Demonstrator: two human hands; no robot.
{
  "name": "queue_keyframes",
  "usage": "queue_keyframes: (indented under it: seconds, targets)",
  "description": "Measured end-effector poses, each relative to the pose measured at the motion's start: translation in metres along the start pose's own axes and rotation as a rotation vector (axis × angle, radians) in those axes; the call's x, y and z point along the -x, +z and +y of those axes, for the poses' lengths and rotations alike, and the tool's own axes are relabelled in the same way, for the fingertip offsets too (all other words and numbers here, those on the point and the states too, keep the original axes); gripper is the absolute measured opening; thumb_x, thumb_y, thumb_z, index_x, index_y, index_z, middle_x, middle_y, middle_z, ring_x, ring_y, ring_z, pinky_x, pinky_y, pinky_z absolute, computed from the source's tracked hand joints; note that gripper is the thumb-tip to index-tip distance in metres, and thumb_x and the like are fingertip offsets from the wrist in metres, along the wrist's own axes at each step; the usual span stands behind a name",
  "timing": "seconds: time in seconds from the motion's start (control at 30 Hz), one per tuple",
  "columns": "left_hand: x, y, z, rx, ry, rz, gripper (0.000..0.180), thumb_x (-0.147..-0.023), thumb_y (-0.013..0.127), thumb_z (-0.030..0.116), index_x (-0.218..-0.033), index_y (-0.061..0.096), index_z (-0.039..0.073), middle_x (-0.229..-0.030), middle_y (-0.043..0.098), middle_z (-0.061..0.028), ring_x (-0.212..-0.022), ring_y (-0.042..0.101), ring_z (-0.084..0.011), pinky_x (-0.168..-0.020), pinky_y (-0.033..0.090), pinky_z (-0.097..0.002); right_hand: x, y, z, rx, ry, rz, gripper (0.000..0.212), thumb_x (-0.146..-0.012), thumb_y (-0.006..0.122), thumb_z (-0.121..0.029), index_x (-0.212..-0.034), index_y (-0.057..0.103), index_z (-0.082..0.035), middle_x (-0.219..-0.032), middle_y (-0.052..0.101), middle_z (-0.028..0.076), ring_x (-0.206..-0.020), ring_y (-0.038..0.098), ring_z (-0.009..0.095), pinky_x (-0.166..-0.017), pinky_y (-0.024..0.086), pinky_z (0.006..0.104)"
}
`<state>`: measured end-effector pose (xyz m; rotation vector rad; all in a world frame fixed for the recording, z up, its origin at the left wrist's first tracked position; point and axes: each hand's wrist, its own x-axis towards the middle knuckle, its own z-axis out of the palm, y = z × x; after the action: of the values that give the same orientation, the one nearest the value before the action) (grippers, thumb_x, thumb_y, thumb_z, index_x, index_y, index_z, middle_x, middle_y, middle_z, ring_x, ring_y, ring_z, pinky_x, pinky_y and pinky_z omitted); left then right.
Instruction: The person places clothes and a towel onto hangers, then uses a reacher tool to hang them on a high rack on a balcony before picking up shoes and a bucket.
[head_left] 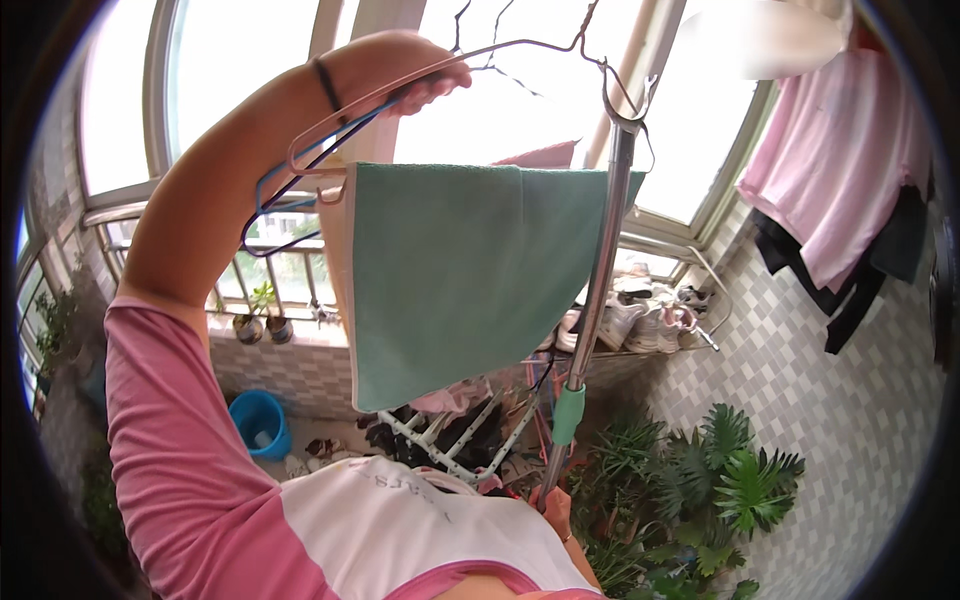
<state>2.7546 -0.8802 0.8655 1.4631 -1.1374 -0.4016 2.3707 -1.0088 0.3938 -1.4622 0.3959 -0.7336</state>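
My left hand (405,72) is raised high and grips a bundle of wire hangers (300,175), pink, blue and dark. A green towel (450,280) hangs folded over one wire hanger, below and to the right of that hand. My right hand (556,506) is low in the picture, closed around the bottom of a long metal pole (603,260) with a green grip sleeve. The forked top of the pole (625,110) sits at the hook of the towel's hanger, in front of the bright window.
A pink garment (840,160) and a black one (860,285) hang at the upper right. Green plants (720,480) stand below them. A blue bucket (260,420), a white folding rack (450,440), shoes (640,320) and small pots (262,325) on the sill lie beyond.
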Motion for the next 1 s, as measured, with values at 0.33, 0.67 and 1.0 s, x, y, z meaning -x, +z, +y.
queue_keyframes:
  seconds: [0.33,0.67,1.0]
  targets:
    - [0.031,-0.044,-0.027,0.051,-0.082,-0.045,0.021,-0.09,0.048,0.013,-0.073,0.054,0.003,-0.051,0.051,-0.0004,-0.037,0.042,-0.0051,-0.036,0.034,-0.0176,-0.044,0.021,-0.134,-0.046,-0.42,0.101,0.041,-0.09,0.05,-0.041,-0.097,0.05,-0.001,-0.068,0.05,0.005,-0.052,0.045,0.011,-0.048,0.037,0.0228]
    - [0.061,-0.07,-0.036,0.058,-0.042,0.036,0.022,-0.089,0.047,0.012,-0.07,0.053,0.003,-0.048,0.049,0.0005,-0.035,0.04,-0.0055,-0.034,0.031,-0.0189,-0.13,0.05,-0.338,0.295,-0.876,0.537,0.022,-0.096,0.042,-0.024,-0.094,0.05,-0.004,-0.064,0.041,-0.002,-0.05,0.038,0.005,-0.047,0.033,0.0183]
    - [0.063,-0.068,-0.042,0.113,-0.026,-0.071,0.02,-0.088,0.049,0.011,-0.071,0.054,0.002,-0.05,0.048,-0.0014,-0.037,0.04,-0.0075,-0.036,0.031,-0.0213,-0.229,0.055,-0.59,0.492,-0.985,0.865,0.029,-0.094,0.04,-0.026,-0.088,0.053,-0.001,-0.056,0.042,0.001,-0.039,0.035,0.009,-0.036,0.03,0.0239]
